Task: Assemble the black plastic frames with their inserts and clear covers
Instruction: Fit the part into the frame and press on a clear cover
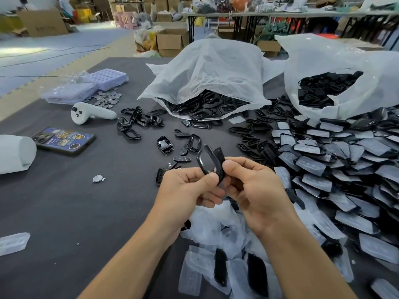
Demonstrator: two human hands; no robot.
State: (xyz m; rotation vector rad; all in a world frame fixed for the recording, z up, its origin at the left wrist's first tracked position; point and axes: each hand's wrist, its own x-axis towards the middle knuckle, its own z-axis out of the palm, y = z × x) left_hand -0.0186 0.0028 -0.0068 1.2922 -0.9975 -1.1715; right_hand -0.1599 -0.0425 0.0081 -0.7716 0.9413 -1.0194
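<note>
A black plastic frame (204, 160) is held up above the dark table (64, 201), tilted on edge. My left hand (187, 188) pinches its lower left side between thumb and fingers. My right hand (252, 186) grips its right side together with a black insert (219, 155) pressed against the frame. Loose black frames and inserts (183, 145) lie scattered just beyond my hands. Clear covers (213, 236) are heaped under my wrists. A large pile of assembled pieces with clear covers (336, 169) spreads to the right.
Two white plastic bags (207, 70) of black parts stand at the back and back right (328, 78). A white controller (92, 114), a phone (64, 140), coin cells (108, 98), purple trays (108, 78) and a white roll (15, 152) lie on the left.
</note>
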